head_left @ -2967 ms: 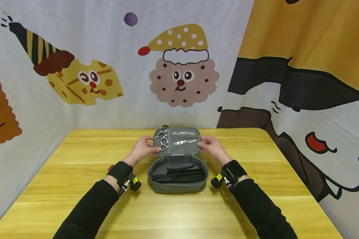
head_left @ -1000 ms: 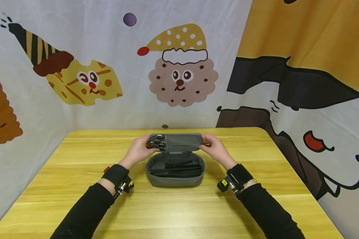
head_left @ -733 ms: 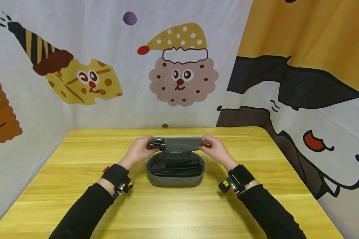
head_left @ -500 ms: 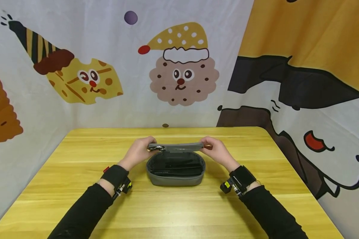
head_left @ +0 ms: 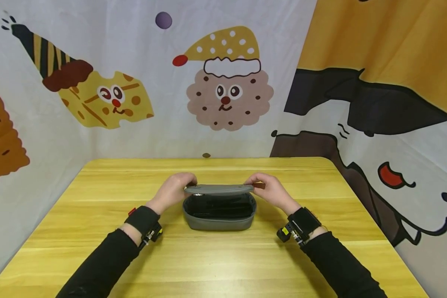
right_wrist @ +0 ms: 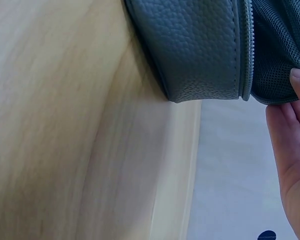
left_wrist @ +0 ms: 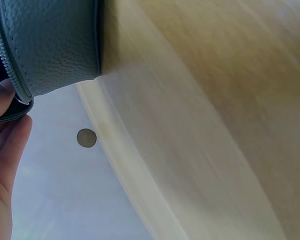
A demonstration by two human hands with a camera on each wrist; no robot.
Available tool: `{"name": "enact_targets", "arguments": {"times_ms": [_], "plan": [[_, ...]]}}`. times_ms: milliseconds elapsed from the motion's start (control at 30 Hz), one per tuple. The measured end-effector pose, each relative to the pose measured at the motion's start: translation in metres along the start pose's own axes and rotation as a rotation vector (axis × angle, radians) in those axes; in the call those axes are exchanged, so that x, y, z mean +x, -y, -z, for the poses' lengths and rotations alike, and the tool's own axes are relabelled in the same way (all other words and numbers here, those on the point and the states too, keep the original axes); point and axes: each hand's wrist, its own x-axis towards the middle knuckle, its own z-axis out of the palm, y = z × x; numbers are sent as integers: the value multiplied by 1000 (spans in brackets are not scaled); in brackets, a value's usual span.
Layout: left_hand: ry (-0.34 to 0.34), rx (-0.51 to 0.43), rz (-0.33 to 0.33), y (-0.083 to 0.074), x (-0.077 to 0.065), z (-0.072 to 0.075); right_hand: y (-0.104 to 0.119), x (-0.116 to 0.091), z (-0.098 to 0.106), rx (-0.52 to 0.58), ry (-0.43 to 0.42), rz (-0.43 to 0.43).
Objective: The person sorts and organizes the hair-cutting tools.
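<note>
A grey zippered case [head_left: 219,225] sits on the wooden table, its lid [head_left: 219,190] tilted forward over the back of the opening. My left hand [head_left: 173,192] pinches the lid's left end, and my right hand [head_left: 275,193] pinches the right end. A glint of a metal scissor handle [head_left: 198,194] shows under the lid; the rest of the scissors is hidden. Dark contents lie in shadow inside. In the left wrist view, thumb and fingers [left_wrist: 12,155] grip the lid's corner beside the zipper [left_wrist: 10,62]. In the right wrist view, they hold the lid's mesh lining [right_wrist: 272,65].
The wooden table [head_left: 216,265] ends just behind the case. A printed cloth [head_left: 134,142] with cartoon figures hangs behind it and along both sides. Each wrist wears a black strap with a small camera [head_left: 284,234].
Both hands have swung the lid forward and down from nearly upright. The scissor handles and clear pockets on its inner side have gone from sight, and the inside of the case looks darker.
</note>
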Motion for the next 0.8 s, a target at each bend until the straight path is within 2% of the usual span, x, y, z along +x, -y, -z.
{"name": "enact_targets", "arguments": {"times_ms": [100, 300, 433, 600, 800], "plan": [[12, 16, -34, -1, -2, 1, -12, 1, -1, 16, 9, 3], [51, 32, -102, 0, -7, 5, -14, -1, 0, -14, 36, 71], [45, 35, -186, 1, -11, 6, -14, -2, 0, -104, 51, 139], [18, 63, -290, 1, -15, 7, -17, -4, 0, -255, 53, 262], [14, 101, -323, 2, -17, 6, -20, -4, -1, -377, 70, 373]]}}
